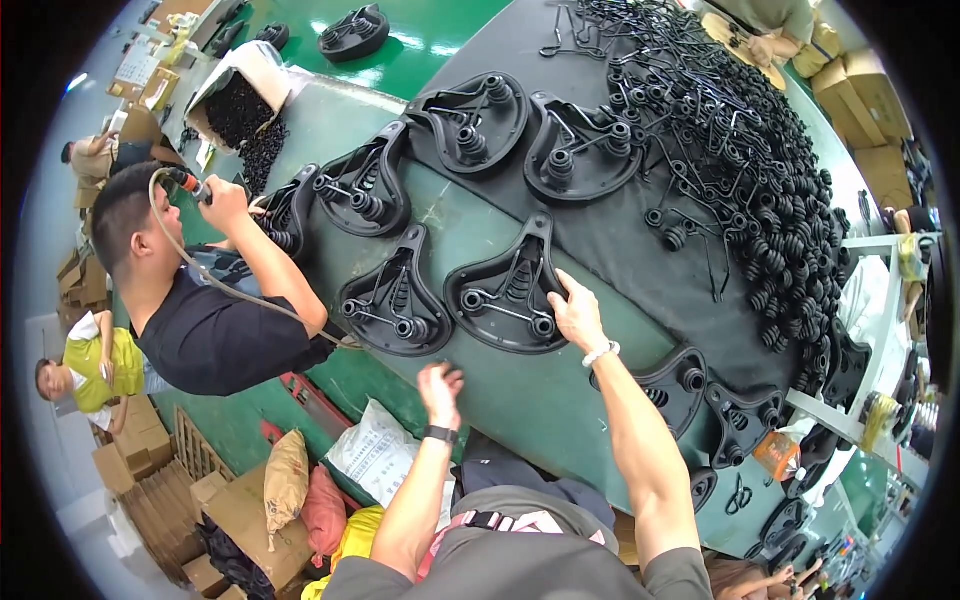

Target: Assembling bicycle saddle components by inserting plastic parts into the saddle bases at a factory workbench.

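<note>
My right hand [577, 312] rests on the near right edge of a black saddle base [505, 290] that lies underside up on the green worktable [500, 390], fingers gripping its rim. Empty and with fingers spread, my left hand [440, 385] hovers over the table's near edge, just below a second black saddle base [397, 300]. Both bases carry black wire rails and coil springs.
Several more saddle bases [470, 120] lie further up the table. A big heap of black spring-and-wire frames [745, 150] covers the right side. A person in a black shirt [215, 335] works at the left with a hose tool [190, 185]. Cardboard boxes [150, 470] and sacks [285, 480] stand on the floor.
</note>
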A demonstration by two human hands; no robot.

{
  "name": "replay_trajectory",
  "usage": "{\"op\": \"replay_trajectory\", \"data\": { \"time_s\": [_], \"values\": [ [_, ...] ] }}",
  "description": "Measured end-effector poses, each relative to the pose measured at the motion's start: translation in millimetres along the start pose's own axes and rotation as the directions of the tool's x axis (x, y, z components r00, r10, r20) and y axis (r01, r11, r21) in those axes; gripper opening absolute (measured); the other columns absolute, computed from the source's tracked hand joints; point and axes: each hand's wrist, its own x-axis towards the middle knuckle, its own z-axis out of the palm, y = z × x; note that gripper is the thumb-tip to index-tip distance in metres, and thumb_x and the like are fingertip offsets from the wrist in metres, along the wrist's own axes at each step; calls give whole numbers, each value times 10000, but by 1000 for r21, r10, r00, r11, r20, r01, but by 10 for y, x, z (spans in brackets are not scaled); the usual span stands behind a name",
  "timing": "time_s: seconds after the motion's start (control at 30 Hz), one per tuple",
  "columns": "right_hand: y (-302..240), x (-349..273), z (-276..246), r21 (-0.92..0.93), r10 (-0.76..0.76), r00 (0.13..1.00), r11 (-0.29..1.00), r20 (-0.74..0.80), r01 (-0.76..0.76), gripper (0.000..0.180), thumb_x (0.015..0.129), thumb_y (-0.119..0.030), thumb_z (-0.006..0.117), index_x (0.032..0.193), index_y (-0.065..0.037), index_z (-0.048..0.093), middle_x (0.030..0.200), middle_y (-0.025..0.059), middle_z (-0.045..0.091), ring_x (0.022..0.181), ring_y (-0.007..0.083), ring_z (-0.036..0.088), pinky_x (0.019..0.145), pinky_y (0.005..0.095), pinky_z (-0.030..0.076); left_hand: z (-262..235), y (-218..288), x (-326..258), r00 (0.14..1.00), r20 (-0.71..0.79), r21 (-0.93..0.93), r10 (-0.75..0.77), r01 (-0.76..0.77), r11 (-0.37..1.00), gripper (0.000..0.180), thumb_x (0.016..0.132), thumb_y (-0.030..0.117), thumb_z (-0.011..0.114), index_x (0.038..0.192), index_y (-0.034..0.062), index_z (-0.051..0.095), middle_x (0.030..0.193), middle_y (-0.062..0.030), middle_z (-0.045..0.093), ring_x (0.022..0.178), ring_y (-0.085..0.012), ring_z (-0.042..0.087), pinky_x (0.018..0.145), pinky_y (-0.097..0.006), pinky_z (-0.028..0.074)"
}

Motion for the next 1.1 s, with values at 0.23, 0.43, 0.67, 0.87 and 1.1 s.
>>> {"op": "replay_trajectory", "data": {
  "time_s": [0.23, 0.43, 0.67, 0.87, 1.1],
  "values": [
    [-343, 457, 124, -35, -79, 994, 996, 72, 81, 491, 887, -148, 683, 1359, -33, 610, 1237, 243, 678, 1165, 398, 648, 1008, 431, 507, -600, 563, 809, 963, -56, 90, 264, -258, 962, 592, 1033, 462, 581, 1449, 73, 421, 1238, -61, 626, 869, -164, 643, 695, -319, 523],
    [-557, 666, 364, -122, -123, 992, 986, -36, 118, 519, 856, -219, 674, 1353, -75, 629, 1238, 206, 685, 1145, 387, 659, 1005, 467, 516, -765, 672, 1160, 923, -169, 222, 344, -305, 926, 365, 990, 347, 604, 1140, 29, 506, 1035, -108, 641, 801, -198, 637, 593, -343, 533],
    [-231, 452, 220, -8, -211, 961, 977, -181, 213, 587, 912, -297, 698, 1397, 0, 553, 1345, 221, 624, 1298, 386, 546, 1112, 453, 423, -897, 464, 857, 964, -183, 228, 193, -150, 962, 568, 1040, 583, 487, 1212, 48, 575, 1013, -60, 631, 775, -154, 586, 681, -287, 501],
    [584, -1009, -1604, -246, -18, 789, 954, -614, -169, 467, 887, -282, 714, 1240, 19, 660, 1234, 194, 671, 1194, 359, 583, 1044, 448, 452, 446, -58, -863, 540, 782, 471, 310, -839, 274, 770, 778, 261, 852, 1394, -18, 483, 1272, -205, 604, 1187, -349, 585, 1044, -458, 462],
    [1565, -1577, -1775, 15, 391, 814, 904, -429, -427, 736, 953, -469, 651, 1475, 18, 474, 1493, 234, 486, 1405, 376, 440, 1174, 438, 348, 2218, -437, -1251, -76, 965, -117, -250, -981, -155, 1004, 723, 256, 877, 1531, 15, 333, 1442, -178, 504, 1300, -358, 508, 1136, -472, 382]
  ]
}}
